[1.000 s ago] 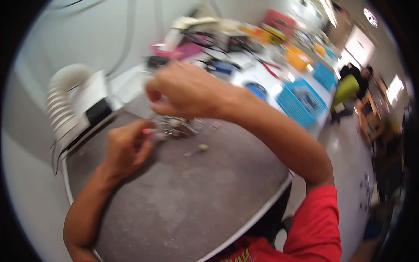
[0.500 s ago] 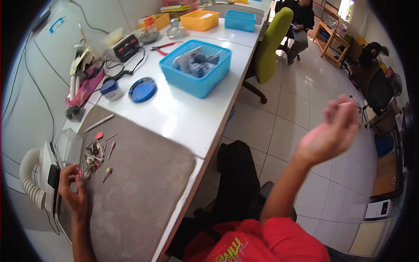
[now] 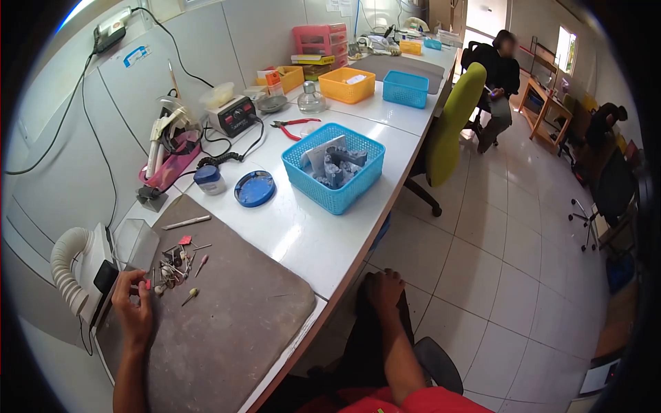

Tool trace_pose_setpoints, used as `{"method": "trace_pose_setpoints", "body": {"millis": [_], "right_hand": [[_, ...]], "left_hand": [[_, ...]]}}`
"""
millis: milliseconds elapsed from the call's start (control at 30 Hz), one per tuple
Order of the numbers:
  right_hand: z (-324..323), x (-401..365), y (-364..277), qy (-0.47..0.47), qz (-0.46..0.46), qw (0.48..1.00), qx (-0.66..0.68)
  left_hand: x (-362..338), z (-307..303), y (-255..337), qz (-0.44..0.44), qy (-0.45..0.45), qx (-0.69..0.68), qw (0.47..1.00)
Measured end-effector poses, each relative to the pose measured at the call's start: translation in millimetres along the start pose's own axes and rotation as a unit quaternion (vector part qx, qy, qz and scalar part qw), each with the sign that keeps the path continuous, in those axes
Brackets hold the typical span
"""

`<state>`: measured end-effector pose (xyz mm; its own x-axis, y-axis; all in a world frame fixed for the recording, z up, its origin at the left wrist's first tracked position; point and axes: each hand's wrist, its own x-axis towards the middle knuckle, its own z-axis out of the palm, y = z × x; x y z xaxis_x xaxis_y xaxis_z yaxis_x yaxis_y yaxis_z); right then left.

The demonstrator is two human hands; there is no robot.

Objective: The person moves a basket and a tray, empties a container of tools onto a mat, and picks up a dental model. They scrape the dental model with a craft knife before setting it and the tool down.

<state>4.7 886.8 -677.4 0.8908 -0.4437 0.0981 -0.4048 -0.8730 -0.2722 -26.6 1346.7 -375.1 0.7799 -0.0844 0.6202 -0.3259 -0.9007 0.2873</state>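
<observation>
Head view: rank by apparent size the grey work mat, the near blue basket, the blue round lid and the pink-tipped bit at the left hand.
1. grey work mat
2. blue basket
3. blue round lid
4. pink-tipped bit in the left hand
Gaps are wide; nearness does not change the order.

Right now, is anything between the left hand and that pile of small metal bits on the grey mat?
Nothing visible: the left hand sits right beside the pile of small metal bits on the grey mat.

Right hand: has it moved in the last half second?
Yes. The right hand has come down from the air over the floor tiles onto the person's dark trouser leg, close beside the white bench edge.
</observation>
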Motion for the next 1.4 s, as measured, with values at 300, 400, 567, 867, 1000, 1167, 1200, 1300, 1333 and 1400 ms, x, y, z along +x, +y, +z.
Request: {"method": "trace_pose_setpoints", "body": {"millis": [300,400,567,867,1000,1167,1200,1300,1333,1400], "right_hand": [[-143,3,-15,0.071,0.008,0.879,0.471],[-236,29,-21,0.124,-0.022,0.856,0.501],[-332,77,-61,0.185,-0.273,0.888,0.319],[-346,153,-122,-0.02,-0.355,0.934,-0.02],[-340,163,-125,-0.034,-0.359,0.932,-0.031],[-337,164,-115,0.024,-0.383,0.919,0.092],[-337,165,-115,0.042,-0.387,0.911,0.134],[-347,153,-122,0.082,-0.4,0.895,0.181],[-351,144,-131,0.112,-0.384,0.893,0.207],[-359,123,-147,0.094,-0.42,0.869,0.243]], "left_hand": [[2,2,3,0.02,0.023,-0.019,0.999],[1,3,2,0.001,0.024,-0.023,0.999],[1,3,0,-0.001,0.01,-0.021,1.0],[-1,1,-8,-0.047,0.027,-0.024,0.998],[2,1,-10,-0.032,0.03,-0.011,0.999],[2,3,-5,-0.043,0.03,-0.008,0.999],[3,3,-5,-0.054,0.031,-0.005,0.998],[5,1,-4,0.011,0.038,0.01,0.999],[5,1,-1,0.009,0.039,0.009,0.999],[4,1,-5,0.006,0.038,0.003,0.999]]}}
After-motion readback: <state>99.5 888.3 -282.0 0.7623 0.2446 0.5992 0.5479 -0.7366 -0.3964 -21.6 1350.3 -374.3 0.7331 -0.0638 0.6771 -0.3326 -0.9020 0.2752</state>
